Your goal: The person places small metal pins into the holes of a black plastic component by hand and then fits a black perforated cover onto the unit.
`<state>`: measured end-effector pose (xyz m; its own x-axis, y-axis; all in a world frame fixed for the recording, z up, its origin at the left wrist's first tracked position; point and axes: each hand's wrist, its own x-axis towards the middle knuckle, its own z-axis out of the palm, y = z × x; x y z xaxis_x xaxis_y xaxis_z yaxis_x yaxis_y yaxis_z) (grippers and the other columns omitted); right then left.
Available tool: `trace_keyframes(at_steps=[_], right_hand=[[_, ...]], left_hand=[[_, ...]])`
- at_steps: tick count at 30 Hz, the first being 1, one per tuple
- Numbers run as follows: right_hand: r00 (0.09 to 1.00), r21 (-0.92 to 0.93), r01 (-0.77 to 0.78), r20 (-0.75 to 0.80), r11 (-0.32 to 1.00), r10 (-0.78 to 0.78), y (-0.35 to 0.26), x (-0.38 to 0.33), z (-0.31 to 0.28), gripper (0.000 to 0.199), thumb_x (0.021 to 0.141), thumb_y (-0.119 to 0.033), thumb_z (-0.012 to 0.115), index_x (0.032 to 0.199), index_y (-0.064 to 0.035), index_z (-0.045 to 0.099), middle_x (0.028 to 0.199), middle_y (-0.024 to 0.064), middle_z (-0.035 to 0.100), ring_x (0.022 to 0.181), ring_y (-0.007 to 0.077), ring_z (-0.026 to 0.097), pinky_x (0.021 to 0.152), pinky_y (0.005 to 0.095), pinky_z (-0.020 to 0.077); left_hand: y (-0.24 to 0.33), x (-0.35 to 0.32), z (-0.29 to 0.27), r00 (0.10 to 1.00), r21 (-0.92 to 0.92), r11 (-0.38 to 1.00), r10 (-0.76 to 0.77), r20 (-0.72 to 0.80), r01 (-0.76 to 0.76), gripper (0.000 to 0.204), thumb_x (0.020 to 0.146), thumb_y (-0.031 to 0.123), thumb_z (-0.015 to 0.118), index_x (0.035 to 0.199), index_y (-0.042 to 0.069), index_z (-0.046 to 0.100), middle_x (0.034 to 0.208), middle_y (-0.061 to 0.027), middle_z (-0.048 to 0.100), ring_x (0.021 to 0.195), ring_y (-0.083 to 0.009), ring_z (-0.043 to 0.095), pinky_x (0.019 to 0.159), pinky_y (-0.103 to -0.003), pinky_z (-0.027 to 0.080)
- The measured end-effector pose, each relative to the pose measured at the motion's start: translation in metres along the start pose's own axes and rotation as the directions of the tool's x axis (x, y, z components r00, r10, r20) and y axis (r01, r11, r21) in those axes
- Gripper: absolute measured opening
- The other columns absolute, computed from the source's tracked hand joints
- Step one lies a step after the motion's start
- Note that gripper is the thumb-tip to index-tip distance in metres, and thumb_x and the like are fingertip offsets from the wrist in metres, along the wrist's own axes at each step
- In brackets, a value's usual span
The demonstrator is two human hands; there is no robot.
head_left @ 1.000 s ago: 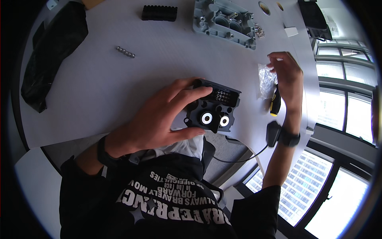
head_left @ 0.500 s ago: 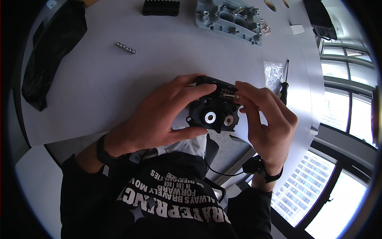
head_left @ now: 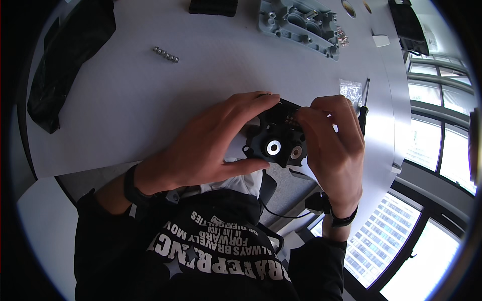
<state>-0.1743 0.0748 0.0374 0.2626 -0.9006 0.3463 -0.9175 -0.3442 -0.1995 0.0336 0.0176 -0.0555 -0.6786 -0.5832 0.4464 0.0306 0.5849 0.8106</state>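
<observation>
A black block-like housing [head_left: 286, 138] with two round metal inserts is held above the table's near edge. My left hand [head_left: 208, 135] grips its left side, fingers along the far edge and thumb near the lower edge. At the far right part of the housing, the fingertips of my right hand [head_left: 334, 145] are pinched together over small metal pieces. Whatever sits between those fingertips is hidden by the fingers.
Left of the housing lies a short row of shiny metal balls [head_left: 165, 54]. A grey casting [head_left: 301, 27] and a black ribbed block [head_left: 213, 6] are farther back. A black bag [head_left: 73, 65] is on the left; a clear bag [head_left: 350, 90] and a screwdriver [head_left: 363, 114] lie right.
My right fingers have moved in over the housing, covering the small silver pin seen at their tips before. The table things have shifted slightly rightward in view.
</observation>
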Motion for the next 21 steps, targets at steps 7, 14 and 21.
trace_keyframes(at_steps=[7, 14, 21], right_hand=[[0.999, 0.010, 0.010, 0.034, 1.000, -0.011, 0.003, 0.005, 0.002, 0.022, 0.067, 0.006, 0.073, 0.087, 0.0015, 0.066, 0.094, 0.0082, 0.054, 0.081, 0.0219, 0.060, 0.066, 0.0336, 0.0544], [0.997, -0.008, -0.057, -0.045, 0.998, 0.057, 0.031, 0.010, -0.013, 0.022, 0.072, 0.006, 0.081, 0.089, -0.0016, 0.070, 0.095, 0.0095, 0.062, 0.078, 0.0229, 0.066, 0.063, 0.0330, 0.0545], [0.940, -0.065, -0.338, 0.036, 0.939, 0.341, 0.145, 0.032, -0.012, 0.037, 0.082, 0.002, 0.077, 0.118, -0.0051, 0.072, 0.111, 0.0146, 0.069, 0.097, 0.0286, 0.071, 0.075, 0.0356, 0.0585]], left_hand=[[0.000, 0.000, 0.001, 1.000, -0.011, 1.000, -0.014, 0.014, 0.015, 0.091, 0.084, 0.037, 0.083, 0.154, 0.006, 0.035, 0.146, -0.0220, 0.050, 0.128, -0.0375, 0.058, 0.105, -0.047, 0.053], [-0.002, 0.004, -0.002, 0.999, 0.017, 1.000, -0.014, 0.038, 0.013, 0.087, 0.085, 0.037, 0.083, 0.152, 0.005, 0.038, 0.145, -0.0218, 0.050, 0.128, -0.0378, 0.057, 0.104, -0.048, 0.052], [0.005, 0.003, -0.009, 0.997, 0.020, 0.999, -0.050, 0.062, 0.049, 0.083, 0.087, 0.036, 0.081, 0.152, 0.006, 0.040, 0.145, -0.0191, 0.051, 0.129, -0.0367, 0.056, 0.106, -0.047, 0.050]])
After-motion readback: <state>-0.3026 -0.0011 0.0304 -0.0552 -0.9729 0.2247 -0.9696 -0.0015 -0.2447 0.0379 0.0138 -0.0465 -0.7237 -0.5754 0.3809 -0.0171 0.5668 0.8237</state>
